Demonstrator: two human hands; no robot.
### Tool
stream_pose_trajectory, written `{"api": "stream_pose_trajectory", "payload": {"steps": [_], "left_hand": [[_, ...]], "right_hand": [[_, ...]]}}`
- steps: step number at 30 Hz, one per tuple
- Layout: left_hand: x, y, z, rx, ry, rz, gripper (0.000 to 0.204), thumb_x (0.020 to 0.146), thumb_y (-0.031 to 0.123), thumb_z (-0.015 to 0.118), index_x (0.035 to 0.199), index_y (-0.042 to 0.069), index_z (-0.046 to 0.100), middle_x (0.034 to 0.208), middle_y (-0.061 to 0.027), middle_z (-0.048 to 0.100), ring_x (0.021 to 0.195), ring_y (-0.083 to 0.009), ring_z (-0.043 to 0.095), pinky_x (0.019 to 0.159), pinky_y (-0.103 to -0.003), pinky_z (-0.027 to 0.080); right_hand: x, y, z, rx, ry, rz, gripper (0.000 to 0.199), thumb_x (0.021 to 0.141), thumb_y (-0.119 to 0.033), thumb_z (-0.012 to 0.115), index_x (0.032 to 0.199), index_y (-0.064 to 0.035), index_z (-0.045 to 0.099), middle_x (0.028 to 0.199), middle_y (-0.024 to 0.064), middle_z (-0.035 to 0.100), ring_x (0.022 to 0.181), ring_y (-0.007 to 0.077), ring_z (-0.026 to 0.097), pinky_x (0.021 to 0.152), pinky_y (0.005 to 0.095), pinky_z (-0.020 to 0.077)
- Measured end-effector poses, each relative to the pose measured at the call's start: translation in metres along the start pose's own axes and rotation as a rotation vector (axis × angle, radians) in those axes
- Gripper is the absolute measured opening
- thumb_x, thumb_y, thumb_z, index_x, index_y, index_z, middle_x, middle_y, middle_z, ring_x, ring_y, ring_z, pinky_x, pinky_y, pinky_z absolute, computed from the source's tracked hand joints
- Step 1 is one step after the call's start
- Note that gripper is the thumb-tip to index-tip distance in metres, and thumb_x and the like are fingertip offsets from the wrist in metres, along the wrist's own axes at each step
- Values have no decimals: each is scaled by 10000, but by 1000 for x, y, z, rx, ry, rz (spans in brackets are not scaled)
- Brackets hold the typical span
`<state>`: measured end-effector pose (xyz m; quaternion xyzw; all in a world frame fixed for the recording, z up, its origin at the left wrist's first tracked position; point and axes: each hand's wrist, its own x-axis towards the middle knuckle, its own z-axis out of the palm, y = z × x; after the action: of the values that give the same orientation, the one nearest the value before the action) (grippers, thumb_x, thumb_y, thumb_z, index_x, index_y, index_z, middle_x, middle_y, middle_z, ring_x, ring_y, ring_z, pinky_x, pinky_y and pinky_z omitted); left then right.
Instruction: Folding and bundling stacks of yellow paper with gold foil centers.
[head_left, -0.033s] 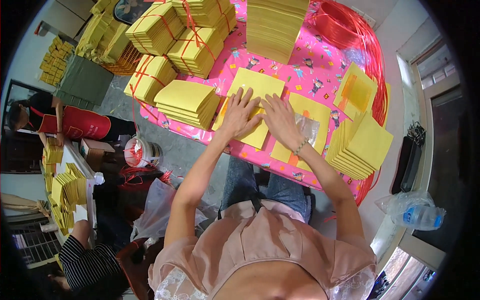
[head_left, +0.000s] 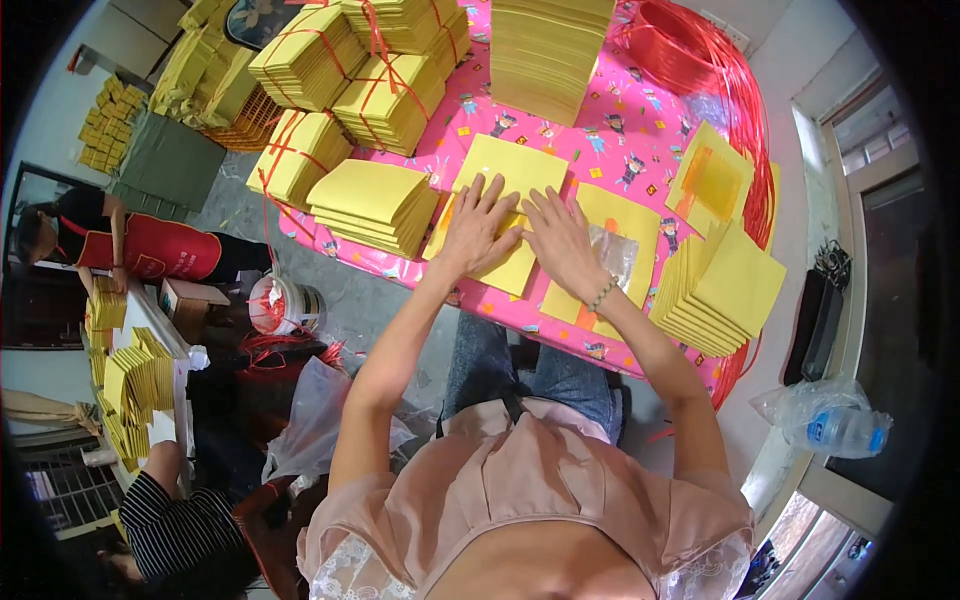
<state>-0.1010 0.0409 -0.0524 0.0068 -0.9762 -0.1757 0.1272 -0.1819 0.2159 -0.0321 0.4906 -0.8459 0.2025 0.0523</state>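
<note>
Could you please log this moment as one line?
left hand: flat on yellow sheet | right hand: flat on same sheet | table: pink cloth, yellow stacks

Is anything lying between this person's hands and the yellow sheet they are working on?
Nothing visible does. The left hand and right hand both lie flat on the yellow sheet on the pink table. A clear plastic bag lies just right of the right hand, off the sheet.
</note>
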Motion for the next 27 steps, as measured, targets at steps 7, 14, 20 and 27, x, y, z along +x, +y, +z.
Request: {"api": "stream_pose_trajectory", "payload": {"steps": [7,14,20,27], "left_hand": [[2,1,3,9,-14,24,590,901,491,524,1372,137,484,1516,-185,332,1413,-438,230,1141,-567,183],[3,-2,-1,62,-91,18,637,907,490,522,1449,173,413,1558,-174,260,1448,-411,171,1155,-565,149],[3,-12,-6,23,-137,54,617,930,487,504,1456,180,406,1562,-198,234,1447,-418,172,1156,-547,161],[-4,-11,-7,151,-48,47,642,940,528,480,1484,205,369,1534,-275,229,1421,-461,206,1134,-545,219]], "right_hand": [[-11,4,-5,-45,-82,-74,606,926,-344,567,1412,-17,411,1488,133,378,1430,311,256,1166,547,150],[-15,11,12,52,-76,-65,690,941,-491,494,1451,-47,358,1538,128,313,1452,288,220,1161,562,147],[-16,10,15,38,-116,-33,751,951,-577,418,1509,-98,270,1570,118,256,1468,282,179,1163,562,146],[-22,13,26,32,-31,-32,702,949,-594,401,1486,-146,345,1562,99,279,1462,273,193,1152,589,150]]}}
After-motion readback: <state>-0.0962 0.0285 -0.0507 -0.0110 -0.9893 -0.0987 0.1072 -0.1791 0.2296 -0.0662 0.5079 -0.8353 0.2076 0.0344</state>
